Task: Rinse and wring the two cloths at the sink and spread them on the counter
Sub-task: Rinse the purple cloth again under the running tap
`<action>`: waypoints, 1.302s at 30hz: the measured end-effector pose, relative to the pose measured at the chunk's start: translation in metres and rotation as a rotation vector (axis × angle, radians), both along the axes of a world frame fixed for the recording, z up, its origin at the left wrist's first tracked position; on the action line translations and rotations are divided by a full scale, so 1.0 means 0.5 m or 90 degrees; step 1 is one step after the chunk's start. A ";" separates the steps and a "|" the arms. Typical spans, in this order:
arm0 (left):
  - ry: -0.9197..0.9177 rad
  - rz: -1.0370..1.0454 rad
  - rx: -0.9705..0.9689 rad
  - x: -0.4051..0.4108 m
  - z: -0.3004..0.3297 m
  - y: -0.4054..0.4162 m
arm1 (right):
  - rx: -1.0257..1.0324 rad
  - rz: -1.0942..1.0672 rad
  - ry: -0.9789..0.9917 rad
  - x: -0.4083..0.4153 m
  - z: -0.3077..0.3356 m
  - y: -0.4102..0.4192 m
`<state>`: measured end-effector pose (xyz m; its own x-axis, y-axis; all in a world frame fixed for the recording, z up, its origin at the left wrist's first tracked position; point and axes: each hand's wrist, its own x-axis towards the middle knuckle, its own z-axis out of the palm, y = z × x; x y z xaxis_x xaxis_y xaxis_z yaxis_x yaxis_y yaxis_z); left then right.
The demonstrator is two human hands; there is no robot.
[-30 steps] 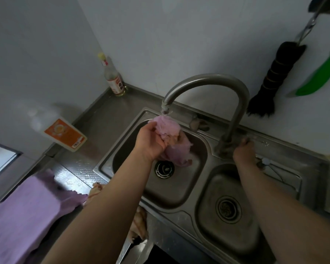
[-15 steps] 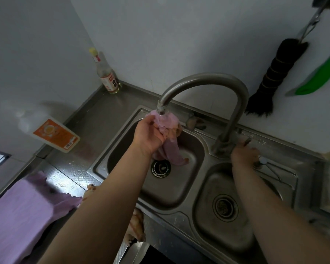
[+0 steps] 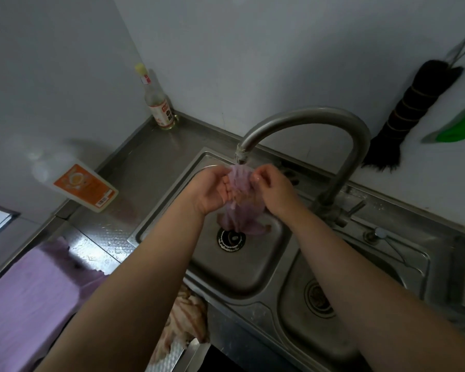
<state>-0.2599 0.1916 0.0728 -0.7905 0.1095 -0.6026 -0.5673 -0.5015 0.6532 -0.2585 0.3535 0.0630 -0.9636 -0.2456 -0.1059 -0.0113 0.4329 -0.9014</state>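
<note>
A pink cloth (image 3: 239, 210) hangs bunched under the spout of the curved steel tap (image 3: 306, 122), over the left basin of the double sink (image 3: 242, 269). Water runs onto it. My left hand (image 3: 212, 189) holds its left side with the fingers curled under it. My right hand (image 3: 274, 189) pinches its right side, just below the spout. The cloth's lower end dangles above the drain (image 3: 231, 238). A second purple cloth (image 3: 30, 304) lies spread flat on the counter at the lower left.
A glass bottle (image 3: 159, 103) stands in the back corner and a white bottle with an orange label (image 3: 78, 181) lies against the left wall. A dark brush (image 3: 414, 116) and a green tool (image 3: 459, 127) hang on the wall. A crumpled pinkish rag (image 3: 188, 320) sits on the sink's front edge.
My right hand left the tap handle and came over to the cloth under the spout. The cloth now hangs between both hands with water running on it.
</note>
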 end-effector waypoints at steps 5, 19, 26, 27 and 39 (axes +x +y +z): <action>-0.003 0.015 0.077 -0.001 0.004 -0.011 | -0.037 0.041 -0.032 0.011 -0.021 -0.022; 0.282 -0.148 -0.499 0.001 -0.041 -0.025 | -0.153 -0.088 -0.157 -0.054 0.011 -0.034; 0.207 0.037 -0.402 0.010 -0.028 0.021 | -0.042 -0.066 -0.098 -0.036 0.000 -0.075; 0.186 0.056 -0.375 0.012 -0.027 0.035 | -0.024 -0.072 -0.072 -0.029 -0.004 -0.091; 0.009 0.047 -0.344 0.012 -0.011 0.087 | 0.008 -0.178 -0.064 -0.045 0.007 -0.106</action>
